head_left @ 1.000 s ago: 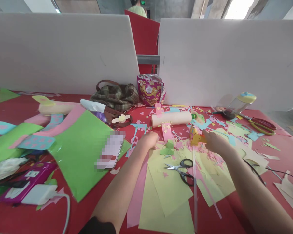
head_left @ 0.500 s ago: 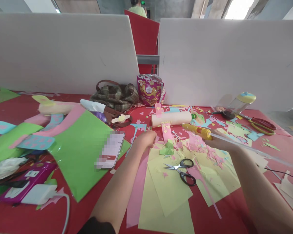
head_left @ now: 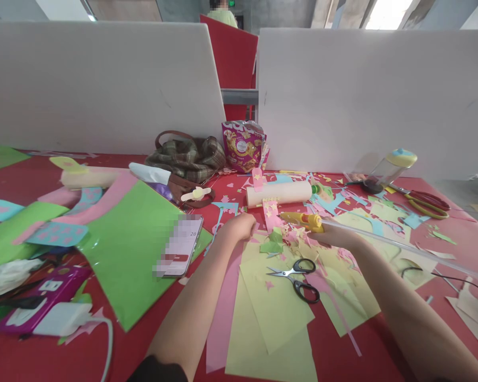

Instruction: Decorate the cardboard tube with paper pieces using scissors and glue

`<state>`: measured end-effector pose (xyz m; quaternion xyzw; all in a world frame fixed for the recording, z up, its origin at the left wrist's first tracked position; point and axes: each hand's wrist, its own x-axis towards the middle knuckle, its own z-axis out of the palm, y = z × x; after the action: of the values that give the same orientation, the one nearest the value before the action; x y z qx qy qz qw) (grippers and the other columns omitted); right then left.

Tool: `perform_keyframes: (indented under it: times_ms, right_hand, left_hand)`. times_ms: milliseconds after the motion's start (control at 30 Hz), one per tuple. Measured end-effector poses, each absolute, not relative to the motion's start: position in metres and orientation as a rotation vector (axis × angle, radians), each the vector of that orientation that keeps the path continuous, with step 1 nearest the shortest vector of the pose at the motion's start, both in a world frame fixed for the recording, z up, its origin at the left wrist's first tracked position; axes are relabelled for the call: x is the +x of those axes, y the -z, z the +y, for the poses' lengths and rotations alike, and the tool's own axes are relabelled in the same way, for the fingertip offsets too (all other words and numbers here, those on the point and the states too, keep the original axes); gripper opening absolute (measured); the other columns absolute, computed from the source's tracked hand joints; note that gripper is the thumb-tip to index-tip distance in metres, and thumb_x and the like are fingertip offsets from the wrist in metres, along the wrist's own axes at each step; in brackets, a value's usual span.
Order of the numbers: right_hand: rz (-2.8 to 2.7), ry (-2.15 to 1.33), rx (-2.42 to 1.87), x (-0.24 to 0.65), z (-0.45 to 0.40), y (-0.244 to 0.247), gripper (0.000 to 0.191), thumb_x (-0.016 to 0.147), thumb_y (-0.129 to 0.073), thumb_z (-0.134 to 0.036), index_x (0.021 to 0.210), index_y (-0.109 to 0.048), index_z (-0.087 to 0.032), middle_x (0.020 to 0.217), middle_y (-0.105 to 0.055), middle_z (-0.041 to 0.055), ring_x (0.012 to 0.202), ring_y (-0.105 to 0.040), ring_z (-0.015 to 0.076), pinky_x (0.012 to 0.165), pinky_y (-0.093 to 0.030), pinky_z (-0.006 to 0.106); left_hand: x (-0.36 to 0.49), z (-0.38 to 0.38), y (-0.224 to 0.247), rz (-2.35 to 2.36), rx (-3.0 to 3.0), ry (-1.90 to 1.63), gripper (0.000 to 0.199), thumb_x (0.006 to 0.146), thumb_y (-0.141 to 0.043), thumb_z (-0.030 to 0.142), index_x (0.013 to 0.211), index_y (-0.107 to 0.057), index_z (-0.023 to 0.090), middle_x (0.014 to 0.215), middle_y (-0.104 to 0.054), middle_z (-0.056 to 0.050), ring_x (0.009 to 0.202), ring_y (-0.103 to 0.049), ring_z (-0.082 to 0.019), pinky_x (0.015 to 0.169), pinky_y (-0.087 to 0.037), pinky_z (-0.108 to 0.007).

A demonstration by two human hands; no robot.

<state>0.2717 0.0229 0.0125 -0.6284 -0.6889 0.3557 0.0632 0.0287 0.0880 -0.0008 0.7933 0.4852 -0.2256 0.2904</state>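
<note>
My right hand (head_left: 335, 234) is closed around a yellow hot glue gun (head_left: 305, 220), whose nozzle points left at a pink paper strip with yellow stars (head_left: 270, 215). A long clear glue stick (head_left: 398, 244) trails out of its back to the right. Left of that strip, my left hand (head_left: 245, 227) rests closed by the table; whatever its fingers may hold is hidden. Just beyond both hands lies a cream paper tube (head_left: 282, 194) with a green end piece at its right. Black-handled scissors (head_left: 298, 277) lie partly spread on yellow paper sheets (head_left: 276, 318), closer to me.
Paper scraps (head_left: 344, 254) litter the middle and right. A phone (head_left: 185, 246) lies on a green sheet (head_left: 127, 254) at left. Behind stand a snack bag (head_left: 242, 146), a plaid bag (head_left: 187, 156) and white partitions (head_left: 374, 101). A clear jar (head_left: 388, 172) tilts at right beside larger scissors (head_left: 426, 204).
My right hand has moved left with the glue gun, bringing its nozzle closer to the pink strip. My left hand has stayed almost still.
</note>
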Motion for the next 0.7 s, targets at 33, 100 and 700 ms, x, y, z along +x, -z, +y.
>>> perform_keyframes:
  times_ms: [33,100,700]
  right_hand:
    - [-2.066,-1.1,-1.904,0.272,0.024,-0.01,0.019,0.069,-0.045,-0.025,0.051,-0.039,-0.019,0.037,-0.041,-0.0057,0.035,-0.041,0.0085,0.04,-0.034,0.021]
    - [-2.034,-1.135,-1.919,0.272,0.025,-0.007,0.02,0.069,-0.045,-0.024,0.051,-0.038,-0.019,0.036,-0.042,-0.0056,0.034,-0.04,0.0082,0.04,-0.034,0.021]
    - [-1.926,-1.23,-1.93,0.265,0.026,0.001,0.013,0.068,-0.046,-0.021,0.057,-0.038,-0.019,0.034,-0.039,-0.0077,0.033,-0.037,0.0075,0.036,-0.03,0.02]
  left_hand:
    - [0.029,0.088,0.001,1.288,2.125,0.612,0.028,0.081,-0.045,0.028,0.105,-0.048,0.015,0.105,-0.051,-0.007,0.089,-0.052,-0.017,0.075,-0.045,-0.036]
    - [0.028,0.089,0.002,1.276,2.143,0.617,0.028,0.081,-0.045,0.028,0.105,-0.048,0.014,0.105,-0.051,-0.007,0.089,-0.052,-0.017,0.074,-0.045,-0.036]
    - [0.023,0.087,-0.007,1.351,2.385,0.109,0.01,0.061,-0.055,0.007,0.062,-0.062,0.015,0.07,-0.063,-0.005,0.06,-0.057,-0.013,0.05,-0.037,-0.02]
